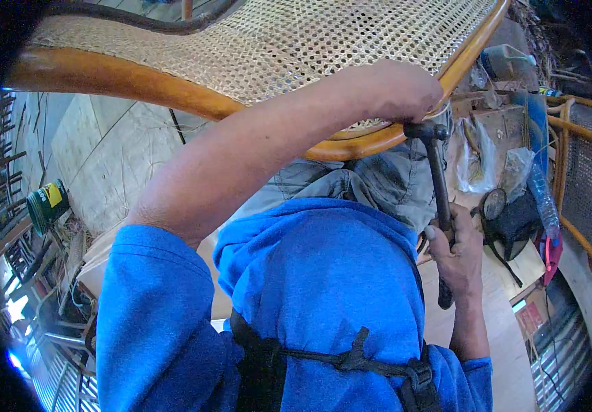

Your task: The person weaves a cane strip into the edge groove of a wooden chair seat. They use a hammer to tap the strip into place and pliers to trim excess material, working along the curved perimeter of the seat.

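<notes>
My right hand (457, 250) is closed round the dark handle of a hammer (440, 182). The hammer's head is up by the orange-brown wooden rim (357, 147) of a woven cane chair (351, 41), just below my left hand (405, 89). That left arm reaches across my body, and the hand is curled over the rim at the right edge of the cane. Its fingertips are hidden beneath it, so what they pinch, if anything, does not show. The curved frame lies tilted over my lap, against my grey trousers (385, 185).
On the right are clear plastic bags (474, 154), a black bag (512, 216), a plastic bottle (543, 199) and another cane piece (587, 185) with a wooden frame. A green can (47, 206) stands at left, near stacked sticks and frames. Loose fibres litter the boards (97, 151).
</notes>
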Demonstrator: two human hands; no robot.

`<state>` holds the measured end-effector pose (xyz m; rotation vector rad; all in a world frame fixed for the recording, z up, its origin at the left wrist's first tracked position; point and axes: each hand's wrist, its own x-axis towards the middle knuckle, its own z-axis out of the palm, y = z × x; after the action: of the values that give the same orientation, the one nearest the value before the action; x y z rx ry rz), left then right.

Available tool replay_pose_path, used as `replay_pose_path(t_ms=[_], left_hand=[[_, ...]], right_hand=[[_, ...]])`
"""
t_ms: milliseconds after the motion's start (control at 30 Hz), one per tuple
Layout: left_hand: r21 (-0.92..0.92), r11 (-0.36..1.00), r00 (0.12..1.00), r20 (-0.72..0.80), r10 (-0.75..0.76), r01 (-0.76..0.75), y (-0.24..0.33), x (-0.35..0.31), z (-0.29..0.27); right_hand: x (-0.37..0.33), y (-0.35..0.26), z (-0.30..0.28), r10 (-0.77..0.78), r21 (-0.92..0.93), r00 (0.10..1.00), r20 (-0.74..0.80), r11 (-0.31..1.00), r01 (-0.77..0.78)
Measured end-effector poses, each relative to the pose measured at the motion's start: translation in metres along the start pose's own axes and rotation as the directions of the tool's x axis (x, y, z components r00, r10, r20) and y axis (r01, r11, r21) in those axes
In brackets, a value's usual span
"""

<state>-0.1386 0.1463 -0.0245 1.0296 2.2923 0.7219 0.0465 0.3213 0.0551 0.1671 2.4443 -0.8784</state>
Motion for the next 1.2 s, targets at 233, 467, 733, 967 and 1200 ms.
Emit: replay_pose_path(t_ms=[233,467,733,967,1200], left_hand=[[-0.192,0.969,0.984,0.054,0.168,-0.155,-0.016,0.008,-0.003],[-0.355,0.933,0.992,0.081,0.098,-0.063,-0.028,0.009,0.0],[-0.493,0.864,0.983,0.084,0.164,-0.102,-0.042,0.017,0.006],[-0.503,0.863,0.984,0.116,0.134,-0.058,-0.038,0.014,0.003],[-0.259,0.96,0.989,-0.127,0.078,-0.108,-0.038,0.0,0.004]], right_hand=[[0.005,0.002,0.009,-0.159,-0.122,0.987,-0.017,0.98,0.155],[0.015,-0.026,0.004,-0.143,-0.083,0.989,-0.027,0.987,0.14],[0.037,-0.019,0.016,-0.077,-0.164,0.997,0.018,0.983,0.079],[0.026,-0.009,0.021,-0.161,-0.077,0.984,-0.071,0.985,0.156],[0.02,0.018,0.023,-0.205,-0.076,0.974,-0.099,0.977,0.198]])
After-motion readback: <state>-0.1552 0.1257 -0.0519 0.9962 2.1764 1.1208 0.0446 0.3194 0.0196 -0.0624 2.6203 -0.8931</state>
